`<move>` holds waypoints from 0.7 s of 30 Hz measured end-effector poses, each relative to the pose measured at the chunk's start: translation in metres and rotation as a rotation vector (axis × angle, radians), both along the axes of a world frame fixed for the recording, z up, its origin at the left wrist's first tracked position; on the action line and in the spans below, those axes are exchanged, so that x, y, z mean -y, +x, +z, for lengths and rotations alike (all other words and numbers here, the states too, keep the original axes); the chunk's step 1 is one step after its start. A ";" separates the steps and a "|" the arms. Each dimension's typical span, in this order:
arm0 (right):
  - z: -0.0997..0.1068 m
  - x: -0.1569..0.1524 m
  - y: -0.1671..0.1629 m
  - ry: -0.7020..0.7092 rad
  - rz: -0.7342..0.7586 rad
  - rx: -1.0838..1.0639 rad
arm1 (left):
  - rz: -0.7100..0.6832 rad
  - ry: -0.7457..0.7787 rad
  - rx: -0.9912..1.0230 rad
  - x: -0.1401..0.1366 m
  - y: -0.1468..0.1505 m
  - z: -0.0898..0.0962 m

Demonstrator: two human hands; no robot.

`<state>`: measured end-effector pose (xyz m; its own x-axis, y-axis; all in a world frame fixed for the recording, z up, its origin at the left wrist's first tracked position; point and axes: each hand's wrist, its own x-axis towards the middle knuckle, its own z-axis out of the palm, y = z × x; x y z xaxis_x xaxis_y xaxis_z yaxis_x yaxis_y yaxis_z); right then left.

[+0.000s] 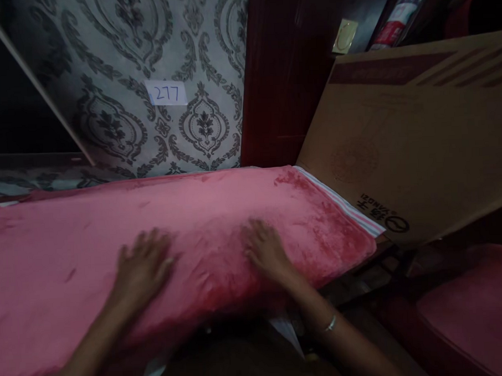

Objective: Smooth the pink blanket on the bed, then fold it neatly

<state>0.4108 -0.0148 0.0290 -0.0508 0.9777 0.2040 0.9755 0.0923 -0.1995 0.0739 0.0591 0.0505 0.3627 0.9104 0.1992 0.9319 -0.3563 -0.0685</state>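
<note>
A pink plush blanket [218,206] lies spread over a long flat surface in front of me. My left hand [145,262] rests on it left of the middle, palm down with the fingers spread. To the right, my right hand [265,248] is also laid on the plush, slightly blurred, its fingers stretched out. Neither hand holds anything. Below the blanket's right side a striped cloth [343,203] sticks out. Darker red patches and small creases show in the pile near the right end and along the front edge.
A large cardboard box [415,136] leans at the right, beside the blanket's end. Behind stands a patterned wall with a paper label [166,93] reading 277. A dark screen [18,93] is at the upper left. A red seat [476,305] is at the lower right.
</note>
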 end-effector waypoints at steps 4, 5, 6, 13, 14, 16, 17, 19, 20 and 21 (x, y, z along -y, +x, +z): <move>-0.006 0.002 -0.055 -0.089 0.216 -0.041 | -0.285 -0.049 0.046 0.022 0.067 -0.025; -0.008 0.003 -0.058 -0.109 0.222 -0.048 | -0.305 -0.035 0.060 0.025 0.070 -0.032; -0.009 0.005 -0.057 -0.125 0.219 -0.054 | -0.311 -0.015 0.070 0.027 0.069 -0.038; -0.008 0.018 -0.008 -0.179 0.017 -0.028 | -0.222 -0.034 0.011 0.037 0.042 -0.038; -0.009 0.021 0.003 -0.182 -0.035 -0.006 | -0.200 -0.049 -0.003 0.040 0.038 -0.035; -0.013 0.028 0.026 -0.178 -0.143 0.044 | -0.144 -0.067 -0.022 0.045 0.027 -0.031; -0.017 0.032 0.038 -0.169 -0.196 0.070 | -0.110 -0.065 -0.025 0.048 0.020 -0.030; -0.024 0.040 0.064 -0.147 -0.303 0.119 | -0.035 -0.048 -0.024 0.051 0.000 -0.030; -0.027 0.044 0.077 -0.137 -0.353 0.138 | 0.006 -0.040 -0.018 0.051 -0.013 -0.030; -0.029 0.048 0.089 -0.135 -0.398 0.150 | 0.054 -0.037 0.000 0.050 -0.027 -0.031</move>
